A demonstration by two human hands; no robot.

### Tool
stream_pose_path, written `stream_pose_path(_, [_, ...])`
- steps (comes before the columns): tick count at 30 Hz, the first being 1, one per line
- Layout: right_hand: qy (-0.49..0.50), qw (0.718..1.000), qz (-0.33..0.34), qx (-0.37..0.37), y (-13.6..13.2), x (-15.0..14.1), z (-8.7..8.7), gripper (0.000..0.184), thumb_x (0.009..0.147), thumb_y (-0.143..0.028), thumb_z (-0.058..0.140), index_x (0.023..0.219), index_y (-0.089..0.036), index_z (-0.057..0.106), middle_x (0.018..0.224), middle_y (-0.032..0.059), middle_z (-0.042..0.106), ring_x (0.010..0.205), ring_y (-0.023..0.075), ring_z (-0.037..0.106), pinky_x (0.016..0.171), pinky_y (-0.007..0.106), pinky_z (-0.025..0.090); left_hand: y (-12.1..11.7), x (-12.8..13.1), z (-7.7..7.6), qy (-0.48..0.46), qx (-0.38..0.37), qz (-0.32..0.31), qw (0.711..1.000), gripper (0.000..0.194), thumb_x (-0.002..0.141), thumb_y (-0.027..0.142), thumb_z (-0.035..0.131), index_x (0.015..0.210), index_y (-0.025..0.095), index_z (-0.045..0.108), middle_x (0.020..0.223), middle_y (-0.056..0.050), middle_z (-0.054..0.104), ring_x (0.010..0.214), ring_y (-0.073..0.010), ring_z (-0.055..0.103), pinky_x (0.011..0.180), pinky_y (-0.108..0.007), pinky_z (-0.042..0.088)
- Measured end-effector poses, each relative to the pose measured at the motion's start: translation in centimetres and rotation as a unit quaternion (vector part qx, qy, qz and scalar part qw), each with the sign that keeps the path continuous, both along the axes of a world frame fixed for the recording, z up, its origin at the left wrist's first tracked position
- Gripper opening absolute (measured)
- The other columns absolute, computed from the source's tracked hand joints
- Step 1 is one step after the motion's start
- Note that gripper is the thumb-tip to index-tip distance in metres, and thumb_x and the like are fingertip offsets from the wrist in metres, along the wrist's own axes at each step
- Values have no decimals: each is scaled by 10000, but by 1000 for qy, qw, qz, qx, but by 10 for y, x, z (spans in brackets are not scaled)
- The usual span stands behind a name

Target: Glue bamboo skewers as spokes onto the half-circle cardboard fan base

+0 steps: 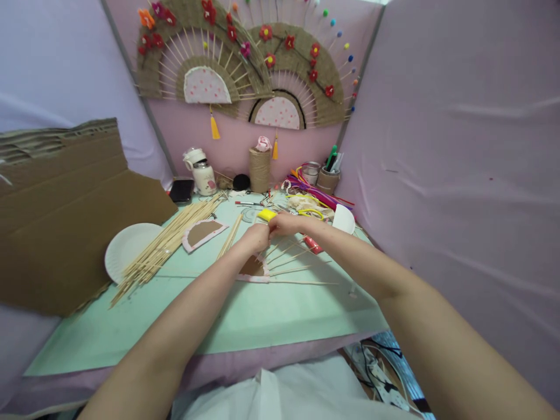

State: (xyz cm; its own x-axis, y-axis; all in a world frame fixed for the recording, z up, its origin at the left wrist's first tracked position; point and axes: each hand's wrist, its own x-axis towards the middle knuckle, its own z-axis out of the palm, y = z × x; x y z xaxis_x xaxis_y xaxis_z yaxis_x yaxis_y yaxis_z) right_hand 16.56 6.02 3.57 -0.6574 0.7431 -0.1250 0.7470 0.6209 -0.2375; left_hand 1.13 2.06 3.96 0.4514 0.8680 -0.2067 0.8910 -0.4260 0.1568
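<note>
My left hand (257, 238) and my right hand (283, 224) meet over a half-round cardboard piece (254, 267) with a pale pink edging, from which thin bamboo sticks (291, 269) fan out to the right. Both hands are closed, their fingertips bent together at the upper rim of this piece. What they pinch is hidden by the fingers. Just beyond them lies a flat yellow object (266, 214). A red object (312, 244) rests by the fanned sticks, below my right wrist. Left of my hands are a few loose sticks (230, 236) and a second edged cardboard half-disc (203, 233).
A bundle of bamboo sticks (170, 240) overlaps a white paper plate (126, 244). Large cardboard (65, 216) leans at left. A twine roll (259, 169), white bottle (204, 178), pen holder (328, 179) and pipe cleaners (312, 189) line the back. Decorated fans (301, 76) hang behind.
</note>
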Motion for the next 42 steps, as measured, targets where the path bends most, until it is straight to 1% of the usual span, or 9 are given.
stream_pose_path(5, [12,999,1,-30,12,0,-11,194,796,-287,715,954,-197,783,867,-12,767,745,124,613,672,198,375,0,-2,-1,-8,2,2,1000,136,787,178,631,866,168,740,794,-106,735,926,-261,694,824,-290,483])
stream_pose_path(9, [23,999,-5,-45,10,0,-12,195,798,-297,704,931,-172,773,836,-7,756,732,123,598,646,199,371,-3,-1,0,-21,3,3,1000,128,780,169,633,846,177,742,799,-99,737,921,-255,692,809,-284,481])
stream_pose_path(13, [21,998,-16,-50,7,-2,-10,166,791,-289,702,888,-168,763,796,-10,738,707,123,576,633,212,355,-4,-6,6,-39,2,5,999,115,772,203,658,834,174,750,817,-92,741,894,-248,692,773,-275,486])
stream_pose_path(18, [14,998,-30,-51,5,-4,-5,150,783,-306,718,852,-177,751,779,-10,723,696,122,563,641,224,340,-12,-39,11,-86,37,3,996,275,854,230,560,1066,186,730,1041,-87,737,1004,-226,661,848,-273,475])
stream_pose_path(21, [7,998,-35,-56,4,-5,-3,137,783,-307,723,836,-183,747,789,-9,724,704,122,570,649,225,337,-23,-64,3,-137,55,-1,989,295,818,157,531,1017,194,745,1048,-75,732,987,-217,657,863,-281,473])
stream_pose_path(24, [0,997,-38,-62,4,-6,-4,134,787,-304,722,842,-184,746,797,-8,728,707,122,576,645,226,332,-37,-81,-10,-152,61,-4,986,263,791,164,547,938,196,761,994,-81,720,956,-225,649,867,-301,475])
stream_pose_path(27, [-8,997,-37,-66,6,-6,-5,139,788,-306,721,856,-187,749,811,-10,733,720,123,578,645,223,333,-46,-88,-22,-157,51,-31,986,250,762,141,550,875,184,768,956,-93,702,941,-223,634,857,-304,473])
stream_pose_path(30, [-18,997,-36,-67,9,-6,-7,158,788,-321,723,864,-187,754,816,-9,735,722,123,574,647,223,336,-48,-90,-28,-149,50,-58,986,281,746,125,541,896,172,774,946,-106,693,962,-236,613,864,-321,465])
stream_pose_path(42, [-60,995,-37,-67,11,-13,0,157,782,-336,734,860,-204,768,827,-13,742,729,125,583,618,221,335,-48,-91,-28,-146,45,-56,987,292,761,126,540,925,169,779,955,-114,683,985,-247,591,878,-335,460])
